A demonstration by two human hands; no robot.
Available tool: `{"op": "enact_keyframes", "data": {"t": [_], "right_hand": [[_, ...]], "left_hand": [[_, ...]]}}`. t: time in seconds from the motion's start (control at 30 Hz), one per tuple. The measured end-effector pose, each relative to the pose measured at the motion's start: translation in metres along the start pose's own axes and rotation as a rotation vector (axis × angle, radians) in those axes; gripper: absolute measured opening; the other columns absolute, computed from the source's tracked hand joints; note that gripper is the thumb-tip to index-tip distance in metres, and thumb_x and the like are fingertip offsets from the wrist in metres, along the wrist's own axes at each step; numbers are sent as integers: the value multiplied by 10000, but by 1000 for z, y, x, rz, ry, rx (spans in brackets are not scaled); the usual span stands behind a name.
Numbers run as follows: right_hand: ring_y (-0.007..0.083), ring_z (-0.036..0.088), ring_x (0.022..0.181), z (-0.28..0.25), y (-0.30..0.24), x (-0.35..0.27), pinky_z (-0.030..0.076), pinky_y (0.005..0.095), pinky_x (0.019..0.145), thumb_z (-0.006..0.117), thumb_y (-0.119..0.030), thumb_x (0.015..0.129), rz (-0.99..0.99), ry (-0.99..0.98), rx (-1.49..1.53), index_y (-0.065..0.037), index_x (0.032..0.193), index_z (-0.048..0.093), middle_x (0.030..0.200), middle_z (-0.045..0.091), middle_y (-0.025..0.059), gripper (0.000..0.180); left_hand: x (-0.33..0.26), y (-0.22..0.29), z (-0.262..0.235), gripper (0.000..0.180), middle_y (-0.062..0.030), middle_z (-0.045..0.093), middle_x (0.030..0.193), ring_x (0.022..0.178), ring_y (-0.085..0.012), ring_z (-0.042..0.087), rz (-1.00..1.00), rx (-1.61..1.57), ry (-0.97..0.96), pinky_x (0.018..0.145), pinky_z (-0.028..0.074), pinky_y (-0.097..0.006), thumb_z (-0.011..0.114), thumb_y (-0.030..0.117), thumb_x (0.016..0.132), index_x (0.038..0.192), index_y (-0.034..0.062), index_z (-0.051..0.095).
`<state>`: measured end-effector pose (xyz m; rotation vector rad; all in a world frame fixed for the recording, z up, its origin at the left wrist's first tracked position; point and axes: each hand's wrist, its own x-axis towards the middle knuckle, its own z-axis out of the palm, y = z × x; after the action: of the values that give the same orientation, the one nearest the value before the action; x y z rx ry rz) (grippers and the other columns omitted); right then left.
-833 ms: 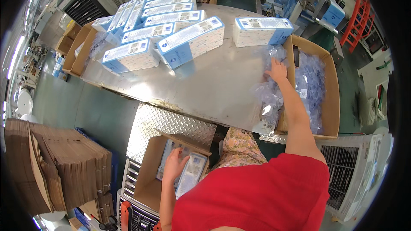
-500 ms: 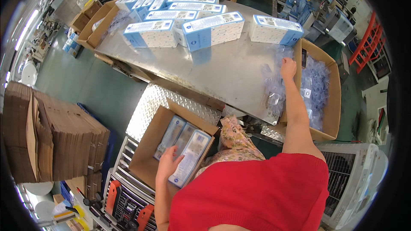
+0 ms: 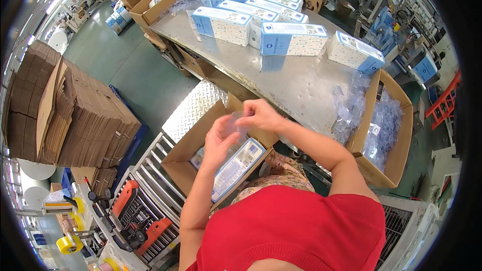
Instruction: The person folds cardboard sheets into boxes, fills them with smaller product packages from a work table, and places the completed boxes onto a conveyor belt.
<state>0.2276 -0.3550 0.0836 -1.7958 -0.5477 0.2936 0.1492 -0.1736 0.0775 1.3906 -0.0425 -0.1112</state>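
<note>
My left hand and my right hand meet above an open cardboard carton. Pinched between the fingers of both is a small clear plastic piece, thin and bluish, its exact shape blurred. Below them, inside the carton, a blue-and-white box lies with its printed face up. A second box in there is mostly covered by my left hand and forearm.
The carton rests on a roller conveyor beside a metal table. Several blue-and-white packs stand on the table. Loose clear plastic pieces lie near a box full of them. Flattened cardboard is stacked at left.
My right hand has come from the loose plastic pieces at the table's right end to above the carton, bringing one piece. My left hand has lifted off the boxes to meet it.
</note>
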Motion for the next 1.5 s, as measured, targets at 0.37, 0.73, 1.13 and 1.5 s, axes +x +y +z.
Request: {"op": "enact_keyframes", "data": {"t": [0.37,0.73,1.13,1.5], "right_hand": [[321,597,793,-267,103,-74,472,442,705,757,-426,696,576,-221,-1198,-49,809,660,808,632,154,406],[302,450,1093,-308,139,161,332,447,924,867,-353,457,48,57,-1357,-62,1233,454,1119,493,156,926],[312,464,1027,-298,111,47,339,414,894,862,-234,489,89,-126,-1027,-51,1175,478,1079,495,128,808],[314,477,993,-276,115,36,344,412,870,849,-197,520,36,-6,-1186,-64,1186,470,1053,509,112,778]], "left_hand": [[-35,-67,-100,430,-196,566,1092,1015,-383,550,-262,1250,-543,858,458,-438,664,203,783,1177,56,573],[404,29,-43,490,-109,537,1123,1074,-331,512,560,1785,-189,864,449,-424,709,66,709,1166,97,534],[487,6,31,897,-108,502,1203,1136,-330,470,523,1825,-599,1014,326,-440,869,329,474,1231,71,464],[370,13,23,784,-144,538,1117,1007,-349,548,557,1571,-204,871,423,-407,791,164,592,1280,84,422]]}}
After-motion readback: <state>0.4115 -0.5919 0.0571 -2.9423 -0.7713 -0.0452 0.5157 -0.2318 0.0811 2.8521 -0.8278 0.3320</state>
